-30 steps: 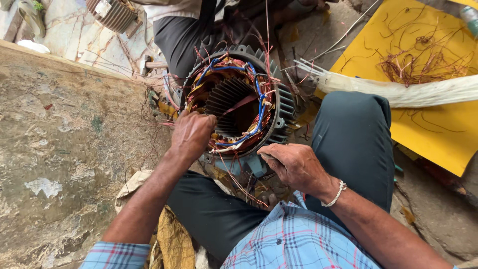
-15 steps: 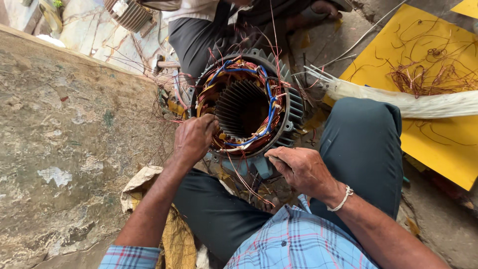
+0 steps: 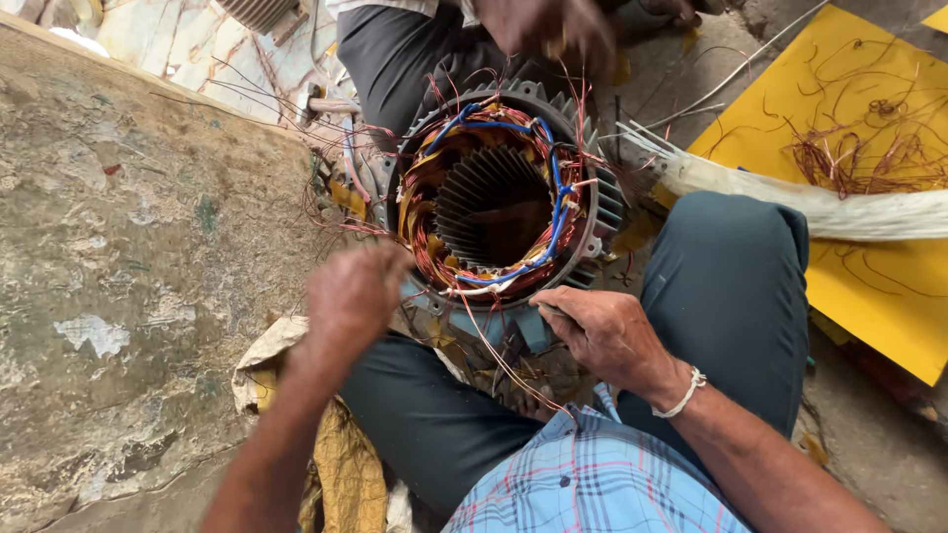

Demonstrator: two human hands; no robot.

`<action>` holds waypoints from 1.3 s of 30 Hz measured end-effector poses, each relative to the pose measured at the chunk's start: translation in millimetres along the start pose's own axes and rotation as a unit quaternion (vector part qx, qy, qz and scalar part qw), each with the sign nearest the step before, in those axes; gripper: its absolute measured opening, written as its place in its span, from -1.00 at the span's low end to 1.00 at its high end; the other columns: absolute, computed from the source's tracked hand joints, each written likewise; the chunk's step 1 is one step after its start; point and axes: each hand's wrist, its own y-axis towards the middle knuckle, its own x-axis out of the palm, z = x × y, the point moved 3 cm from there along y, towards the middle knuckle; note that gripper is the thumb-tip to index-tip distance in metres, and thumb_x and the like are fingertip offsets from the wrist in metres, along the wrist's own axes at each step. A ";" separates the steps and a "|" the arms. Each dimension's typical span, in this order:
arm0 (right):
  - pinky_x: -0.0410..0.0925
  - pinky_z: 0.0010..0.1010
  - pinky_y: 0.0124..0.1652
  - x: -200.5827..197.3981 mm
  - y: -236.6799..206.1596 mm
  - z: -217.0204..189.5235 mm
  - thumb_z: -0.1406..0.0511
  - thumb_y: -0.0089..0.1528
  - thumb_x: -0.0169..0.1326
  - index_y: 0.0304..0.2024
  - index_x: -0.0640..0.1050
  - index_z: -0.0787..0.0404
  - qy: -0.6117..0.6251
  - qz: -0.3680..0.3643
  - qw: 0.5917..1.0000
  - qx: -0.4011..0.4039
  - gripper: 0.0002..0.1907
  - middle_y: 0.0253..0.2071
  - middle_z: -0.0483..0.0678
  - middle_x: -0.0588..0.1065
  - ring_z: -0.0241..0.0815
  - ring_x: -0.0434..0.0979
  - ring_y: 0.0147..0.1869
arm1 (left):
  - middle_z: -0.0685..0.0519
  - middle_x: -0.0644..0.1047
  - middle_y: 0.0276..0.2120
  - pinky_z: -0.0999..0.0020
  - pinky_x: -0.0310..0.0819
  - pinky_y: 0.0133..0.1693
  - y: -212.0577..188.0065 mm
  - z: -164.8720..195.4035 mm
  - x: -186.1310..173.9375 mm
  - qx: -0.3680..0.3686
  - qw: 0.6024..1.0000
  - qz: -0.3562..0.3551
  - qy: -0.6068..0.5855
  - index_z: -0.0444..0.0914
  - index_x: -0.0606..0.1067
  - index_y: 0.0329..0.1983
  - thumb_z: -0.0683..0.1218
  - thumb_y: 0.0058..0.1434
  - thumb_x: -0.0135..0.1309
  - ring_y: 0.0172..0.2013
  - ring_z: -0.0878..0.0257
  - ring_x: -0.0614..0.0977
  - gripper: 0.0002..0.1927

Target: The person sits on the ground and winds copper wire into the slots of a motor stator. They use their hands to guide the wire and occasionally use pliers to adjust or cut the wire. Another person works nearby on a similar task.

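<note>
- Lifted off the winding since half a second ago, the left hand (image 3: 354,294) now hovers blurred just below the stator's lower-left rim; its grip looks curled, but whether it pinches a wire I cannot tell.
- Right hand (image 3: 604,334) rests against the lower rim, its grip narrow, fingers on thin copper strands (image 3: 494,350) trailing down from the coil.
- Between and above both hands sits the round grey finned motor stator (image 3: 499,202), propped between the person's knees, wound with red-copper wire and blue leads.
- Beyond it, another person's hands (image 3: 548,25) work, blurred.
- Right of the right hand lies a yellow sheet (image 3: 889,306) bearing loose copper scraps (image 3: 854,153).
</note>
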 end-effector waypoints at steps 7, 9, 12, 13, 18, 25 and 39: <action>0.45 -0.35 -0.40 9.9 -6.1 5.3 0.24 0.21 0.25 -0.29 0.63 0.17 -0.020 -0.066 0.996 0.057 -0.86 -0.42 -0.03 0.61 -0.10 0.63 -0.42 | -0.05 0.69 -0.41 0.18 0.53 -0.36 -51.3 -3.3 39.0 0.059 0.963 0.180 -0.191 -0.12 0.65 0.02 0.06 0.25 0.18 -0.42 0.11 0.68 -0.68; 0.44 -0.33 -0.42 17.6 -9.6 2.3 0.21 0.20 0.25 -0.32 0.63 0.15 -0.035 -0.136 0.987 0.076 -0.85 -0.48 -0.04 0.60 -0.10 0.62 -0.48 | -0.05 0.67 -0.51 0.20 0.51 -0.40 -61.5 -10.5 49.9 -0.008 0.958 0.134 -0.253 -0.15 0.63 0.04 0.06 0.21 0.19 -0.49 0.13 0.69 -0.63; 0.47 -0.31 -0.37 33.6 -18.0 -22.1 0.26 0.20 0.19 -0.22 0.64 0.16 0.027 -0.231 0.972 0.039 -0.86 -0.42 -0.01 0.60 -0.09 0.65 -0.40 | -0.01 0.65 -0.56 0.27 0.53 -0.43 -79.6 -19.7 61.8 -0.047 0.924 0.085 -0.369 -0.15 0.62 0.00 0.06 0.22 0.16 -0.58 0.22 0.70 -0.66; 0.48 -0.31 -0.34 40.6 -21.1 -35.4 0.30 0.20 0.16 -0.17 0.64 0.17 0.061 -0.266 0.962 0.016 -0.84 -0.38 0.00 0.61 -0.07 0.67 -0.34 | 0.01 0.65 -0.53 0.28 0.54 -0.45 -87.1 -22.6 64.6 -0.051 0.910 0.086 -0.401 -0.17 0.62 -0.02 0.06 0.23 0.14 -0.59 0.22 0.70 -0.67; 0.43 -0.26 0.03 83.9 -17.7 -109.5 0.36 0.32 -0.02 0.13 0.54 0.26 0.130 -0.325 0.935 -0.051 -0.66 -0.03 0.12 0.59 0.05 0.62 0.04 | -0.04 0.62 -0.62 0.27 0.53 -0.40 -121.5 -53.7 64.0 -0.037 0.899 0.069 -0.432 -0.20 0.67 -0.13 0.05 0.26 0.11 -0.58 0.21 0.68 -0.71; 0.45 -0.30 0.19 116.4 33.1 -96.1 0.28 0.44 -0.33 0.11 0.48 0.48 0.271 -0.097 0.953 0.094 -0.55 0.04 0.11 0.58 -0.11 0.63 0.13 | -0.02 0.62 -0.60 0.23 0.54 -0.37 -167.4 -108.5 57.6 0.011 0.898 0.055 -0.436 -0.20 0.67 -0.19 0.04 0.25 0.09 -0.59 0.19 0.67 -0.73; 0.55 -0.55 -0.15 193.2 20.0 -109.6 0.40 0.37 0.01 0.10 0.53 0.36 0.092 -0.075 0.987 0.108 -0.73 -0.14 -0.09 0.58 -0.28 0.67 -0.11 | 0.06 0.58 -0.74 0.46 0.36 -0.67 -210.4 -142.3 185.1 -0.028 0.671 -0.025 -0.740 -0.33 0.61 0.00 -0.03 0.31 0.04 -0.77 0.41 0.49 -0.67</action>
